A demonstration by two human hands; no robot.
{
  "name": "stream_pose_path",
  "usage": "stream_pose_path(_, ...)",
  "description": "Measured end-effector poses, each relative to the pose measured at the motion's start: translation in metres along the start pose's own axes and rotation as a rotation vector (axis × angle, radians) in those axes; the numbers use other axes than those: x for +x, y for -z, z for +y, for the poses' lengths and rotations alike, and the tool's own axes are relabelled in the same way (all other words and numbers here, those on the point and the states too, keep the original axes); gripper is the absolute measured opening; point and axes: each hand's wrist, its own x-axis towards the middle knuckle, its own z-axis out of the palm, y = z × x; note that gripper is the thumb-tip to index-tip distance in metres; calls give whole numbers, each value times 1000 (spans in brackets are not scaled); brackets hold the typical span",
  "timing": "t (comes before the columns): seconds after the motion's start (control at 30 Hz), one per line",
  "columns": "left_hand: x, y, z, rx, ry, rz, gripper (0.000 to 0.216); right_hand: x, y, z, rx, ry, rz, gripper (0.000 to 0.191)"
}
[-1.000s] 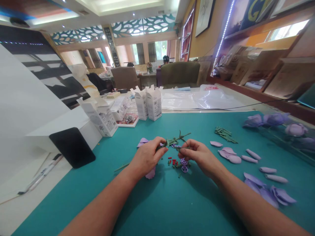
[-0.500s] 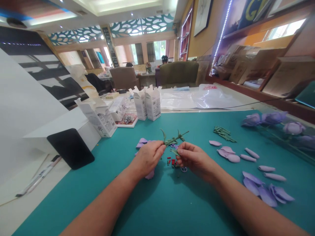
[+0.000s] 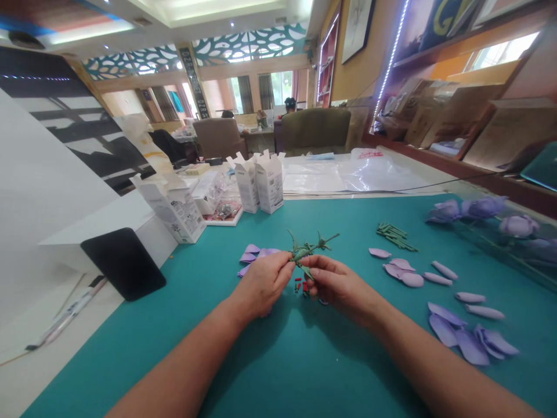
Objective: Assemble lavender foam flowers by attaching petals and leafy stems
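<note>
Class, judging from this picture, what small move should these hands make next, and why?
Probably press the green leaf onto the stem: the right hand pinches the leaf, its end close to the stem, which the left hand holds.

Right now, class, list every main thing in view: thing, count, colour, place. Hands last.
mat: one, teal, foreground
leafy stem: one, green, above mat centre
leaf: one, green, by stem
small pieces: several, red, mat centre
sticks: one pile, green, mat's right
petals: many, purple, mat's right and left
rolled petals: four, lilac, mat's right
flowers: four-plus, purple, far right
open cartons: three, white, back left
slab: one, black, left
large box: one, white, behind slab
plastic sheeting: uncounted, clear, beyond mat
chairs: three-plus, brown, green, black, background
cardboard boxes: several, brown, right background
left hand: one, bare, on stem
right hand: one, bare, on leaf
</note>
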Motion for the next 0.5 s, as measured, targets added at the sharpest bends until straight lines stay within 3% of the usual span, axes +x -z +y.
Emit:
stream_pose_path(0.23,0,-1,0,34,17,10,24,-2,-7,0,-137,125,-17,34)
stream_pose_path(0.5,0,-1,-1,63,11,45,23,-1,-4,2,23,-11,-53,40)
